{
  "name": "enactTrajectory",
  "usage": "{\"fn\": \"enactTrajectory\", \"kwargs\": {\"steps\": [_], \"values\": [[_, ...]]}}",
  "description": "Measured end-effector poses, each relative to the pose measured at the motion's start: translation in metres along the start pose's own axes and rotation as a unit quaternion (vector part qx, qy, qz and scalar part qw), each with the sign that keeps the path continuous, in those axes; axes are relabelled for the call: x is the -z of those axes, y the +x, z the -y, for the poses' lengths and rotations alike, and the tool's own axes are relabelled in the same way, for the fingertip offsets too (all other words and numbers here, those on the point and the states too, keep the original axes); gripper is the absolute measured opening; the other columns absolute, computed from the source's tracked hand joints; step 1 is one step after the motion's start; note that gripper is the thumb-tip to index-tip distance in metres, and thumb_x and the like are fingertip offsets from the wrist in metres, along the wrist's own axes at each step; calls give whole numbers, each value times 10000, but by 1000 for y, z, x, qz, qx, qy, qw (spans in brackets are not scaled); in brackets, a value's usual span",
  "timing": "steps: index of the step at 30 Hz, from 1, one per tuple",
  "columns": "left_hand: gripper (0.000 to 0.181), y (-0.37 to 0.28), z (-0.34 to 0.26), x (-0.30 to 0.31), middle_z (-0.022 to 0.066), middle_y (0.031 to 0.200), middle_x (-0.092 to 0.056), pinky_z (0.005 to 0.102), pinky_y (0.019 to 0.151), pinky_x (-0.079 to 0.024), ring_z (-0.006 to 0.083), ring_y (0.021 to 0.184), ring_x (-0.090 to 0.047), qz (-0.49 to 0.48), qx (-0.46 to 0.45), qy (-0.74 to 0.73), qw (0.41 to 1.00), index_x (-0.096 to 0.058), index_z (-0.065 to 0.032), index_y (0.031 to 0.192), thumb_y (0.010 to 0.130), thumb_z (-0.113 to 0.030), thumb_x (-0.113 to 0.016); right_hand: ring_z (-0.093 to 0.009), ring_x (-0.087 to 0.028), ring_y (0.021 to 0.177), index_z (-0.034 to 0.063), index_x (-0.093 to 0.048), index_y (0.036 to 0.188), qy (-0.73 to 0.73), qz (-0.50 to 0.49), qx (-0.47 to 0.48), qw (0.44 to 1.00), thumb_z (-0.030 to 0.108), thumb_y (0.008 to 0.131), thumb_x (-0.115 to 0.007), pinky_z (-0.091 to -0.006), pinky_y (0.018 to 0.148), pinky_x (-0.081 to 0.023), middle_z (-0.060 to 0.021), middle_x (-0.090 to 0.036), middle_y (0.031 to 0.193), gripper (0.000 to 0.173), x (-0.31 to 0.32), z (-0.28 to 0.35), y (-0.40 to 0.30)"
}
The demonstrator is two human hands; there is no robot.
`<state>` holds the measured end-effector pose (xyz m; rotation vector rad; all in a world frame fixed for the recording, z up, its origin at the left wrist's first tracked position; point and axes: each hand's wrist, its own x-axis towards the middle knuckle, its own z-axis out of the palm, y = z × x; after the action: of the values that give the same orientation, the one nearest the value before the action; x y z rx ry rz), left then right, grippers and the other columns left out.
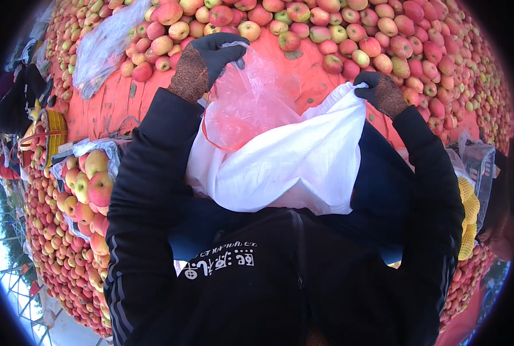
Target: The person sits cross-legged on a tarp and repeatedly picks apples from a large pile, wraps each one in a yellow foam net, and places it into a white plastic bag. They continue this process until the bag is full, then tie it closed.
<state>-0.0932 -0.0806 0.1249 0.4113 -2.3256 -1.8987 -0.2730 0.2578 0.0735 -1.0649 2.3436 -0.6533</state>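
Observation:
A clear plastic bag (257,97) hangs from my left hand (207,62), whose gloved fingers pinch its upper edge. My right hand (380,93), also in a dark glove with a brown cuff, grips the top corner of a white woven sack (278,166). The sack is spread across my lap. The clear bag lies partly over the sack's opening, and a thin red cord (215,142) curves along the lower left of the bag. How far the plastic reaches inside the sack, I cannot tell.
Beyond my hands, loose apples (395,47) lie on a red sheet (311,71). Another clear plastic bag (105,52) rests there at upper left. Beside my left arm stands a plastic-lined container of apples (90,186), with a yellow basket (55,134) behind. Yellow netting (469,216) sits at right. People are at far left.

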Motion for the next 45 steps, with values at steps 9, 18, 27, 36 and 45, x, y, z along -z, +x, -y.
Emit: {"fn": "enactTrajectory", "kwargs": {"steps": [9,18,27,36,45], "values": [[362,-28,2,-3,114,972,-640,247,645,-480,117,765,-586,-17,39,-151,988,-559,5,1125,834,-199,-625,-231,-616,857,48,-631,964,-48,-168,-123,977,164,740,-654,-316,772,-464,-112,-647,900,253,59,-103,-87],[447,-101,-58,-81,120,1181,-557,378,941,-402,285,1143,-496,215,-289,206,910,-481,-81,1255,838,-170,-613,-193,-622,817,3,-643,815,331,139,273,892,131,646,-691,-297,744,-481,-105,-643,799,217,118,107,-157],[276,-196,60,-91,169,882,-647,406,757,-481,316,858,-621,681,3,436,588,-673,-37,909,745,-239,-584,-246,-617,861,14,-593,1020,7,98,57,994,233,762,-675,-351,773,-475,-133,-632,903,349,27,146,-108],[231,-203,79,-94,181,813,-647,413,709,-495,330,791,-631,646,-27,418,638,-678,-21,827,687,-183,-589,-316,-543,1024,90,-527,1163,-295,79,254,918,331,679,-722,-443,857,-429,-160,-533,1153,574,-160,117,-25],[257,-198,75,-94,163,864,-648,408,744,-487,322,829,-627,638,-17,422,644,-667,-46,897,708,-207,-599,-313,-604,862,104,-603,939,-283,81,90,951,288,682,-683,-448,741,-459,-139,-634,879,325,-106,86,-4]]}}
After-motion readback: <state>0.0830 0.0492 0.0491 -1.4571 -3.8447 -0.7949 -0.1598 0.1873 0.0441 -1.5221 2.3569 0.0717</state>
